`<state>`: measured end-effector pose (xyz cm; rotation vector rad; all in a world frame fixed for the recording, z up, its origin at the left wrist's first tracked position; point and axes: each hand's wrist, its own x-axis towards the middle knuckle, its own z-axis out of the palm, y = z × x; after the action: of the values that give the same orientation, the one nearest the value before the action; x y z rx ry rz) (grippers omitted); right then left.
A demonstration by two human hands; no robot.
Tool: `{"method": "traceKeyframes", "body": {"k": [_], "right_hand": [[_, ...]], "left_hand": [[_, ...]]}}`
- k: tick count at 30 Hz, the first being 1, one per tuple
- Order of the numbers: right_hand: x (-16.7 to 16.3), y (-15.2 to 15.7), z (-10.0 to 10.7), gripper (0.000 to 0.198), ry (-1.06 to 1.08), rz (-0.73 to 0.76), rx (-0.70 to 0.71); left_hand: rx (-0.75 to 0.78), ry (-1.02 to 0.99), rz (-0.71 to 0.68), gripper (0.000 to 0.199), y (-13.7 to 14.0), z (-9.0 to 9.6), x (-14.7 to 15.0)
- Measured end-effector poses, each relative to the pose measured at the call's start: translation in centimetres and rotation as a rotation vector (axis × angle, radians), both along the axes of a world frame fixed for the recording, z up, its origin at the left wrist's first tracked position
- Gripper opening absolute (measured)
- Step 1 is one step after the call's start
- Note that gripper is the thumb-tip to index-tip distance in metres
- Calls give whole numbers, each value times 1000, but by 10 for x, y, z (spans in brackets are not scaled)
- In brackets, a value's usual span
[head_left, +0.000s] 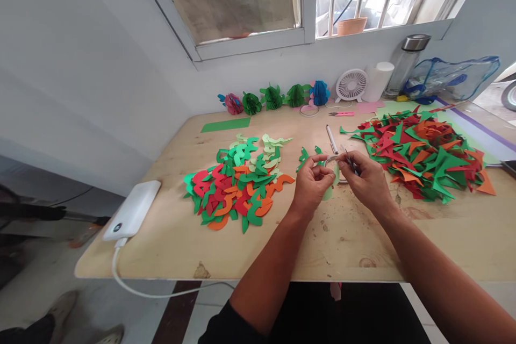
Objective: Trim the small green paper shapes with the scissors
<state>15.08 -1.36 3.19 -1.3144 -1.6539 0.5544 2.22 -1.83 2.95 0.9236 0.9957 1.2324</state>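
My left hand (311, 185) is closed, its thumb and fingers pinching a pale green paper piece (336, 174) over the table. Close beside it, my right hand (366, 178) grips a slim dark metal tool (350, 162), mostly hidden by the fingers, so I cannot tell its exact kind. A thin pale ring-shaped edge shows between the hands. Dark green paper cutouts (303, 158) lie just beyond my left hand. Behind the hands is a white pen (332, 138). To the left spreads a pile of curved paper cutouts (231, 185) in green, red and orange.
Pointed paper scraps (427, 153) are heaped on the right. Along the wall stand folded paper turtles (272, 97), a small fan (351, 85) and a glass bottle (405, 67). Pink-handled snips (342, 114) and a green strip (226, 125) lie farther back. A power bank (133, 209) sits at the left edge.
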Motion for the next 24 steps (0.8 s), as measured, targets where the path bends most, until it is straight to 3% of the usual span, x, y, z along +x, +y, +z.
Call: {"method": "traceKeyframes", "body": {"k": [24], "right_hand": [[-1, -1, 2, 16, -72, -18, 28]], "left_hand": [[2, -13, -18, 39, 0, -1, 1]]}}
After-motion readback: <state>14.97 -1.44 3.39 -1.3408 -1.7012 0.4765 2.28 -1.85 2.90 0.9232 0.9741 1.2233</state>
